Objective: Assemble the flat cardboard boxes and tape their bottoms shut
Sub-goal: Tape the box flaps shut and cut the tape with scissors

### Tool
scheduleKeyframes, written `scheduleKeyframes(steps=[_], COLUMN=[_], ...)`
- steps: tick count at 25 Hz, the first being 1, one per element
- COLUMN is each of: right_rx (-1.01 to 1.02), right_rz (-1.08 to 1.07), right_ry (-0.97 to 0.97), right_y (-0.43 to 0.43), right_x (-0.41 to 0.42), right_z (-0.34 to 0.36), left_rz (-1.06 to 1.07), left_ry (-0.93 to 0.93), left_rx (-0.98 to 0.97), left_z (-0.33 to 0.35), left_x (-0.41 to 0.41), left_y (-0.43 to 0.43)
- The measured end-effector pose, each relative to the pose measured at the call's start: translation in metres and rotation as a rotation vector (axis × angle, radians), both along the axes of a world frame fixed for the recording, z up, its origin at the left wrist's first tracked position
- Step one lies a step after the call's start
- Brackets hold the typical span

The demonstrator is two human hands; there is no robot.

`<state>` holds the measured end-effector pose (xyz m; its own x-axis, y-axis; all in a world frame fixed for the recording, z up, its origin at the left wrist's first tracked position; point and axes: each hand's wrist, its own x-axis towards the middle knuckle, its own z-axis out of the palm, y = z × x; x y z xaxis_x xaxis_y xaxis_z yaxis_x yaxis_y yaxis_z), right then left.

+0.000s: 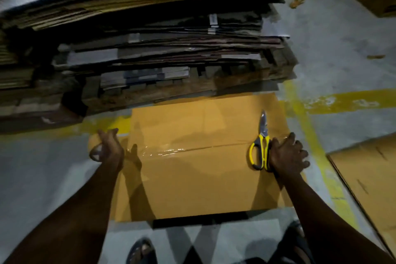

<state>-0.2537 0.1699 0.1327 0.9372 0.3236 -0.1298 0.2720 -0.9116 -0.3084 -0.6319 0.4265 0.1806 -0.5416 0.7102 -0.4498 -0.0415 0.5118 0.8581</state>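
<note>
Cardboard box point(199, 178) lies flaps-up on the floor point(42, 167) directly in front of me, with a clear tape strip point(171, 151) running along its centre seam.

Surroundings: a tall stack of flattened cardboard point(150, 53) stands against the box's far edge and blocks that side. Yellow-handled scissors point(260, 143) lie on the box near its right edge, blades pointing away from me. A flat cardboard sheet point(368, 178) lies on the floor to the right, apart from the box, with a yellow floor line point(321, 156) between them.

Room: bare floor is open to the left and on the near side, where a sandalled foot point(141, 251) stands.

Hands: my left hand point(111, 146) is at the box's left edge, fingers curled round a tape roll point(95, 150) at the seam's end. My right hand point(287, 155) rests over the right edge, fingers spread, just beside the scissor handles; I cannot tell whether they touch.
</note>
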Motion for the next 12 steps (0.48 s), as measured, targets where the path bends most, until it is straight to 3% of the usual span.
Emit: scheduleKeyframes(steps=[3,6,9,12], right_rx=[-0.031,-0.055,-0.029,0.049], right_rz=[0.015,0.095,0.140,0.127], right_ry=[0.032,-0.055,-0.045,-0.027], right_y=[0.001,0.000,0.000,0.003], right_x=[0.008,0.016,0.036,0.058], right_z=[0.005,0.002,0.007,0.020], left_rz=[0.010,-0.009,-0.060,-0.090], left_ry=[-0.033,0.079,0.096,0.125], left_rx=[-0.041,-0.103,-0.036,-0.040], left_z=[-0.013,-0.024,-0.040,-0.004], left_x=[0.004,0.006,0.020,0.051], left_y=[-0.024,-0.017,-0.018,-0.046])
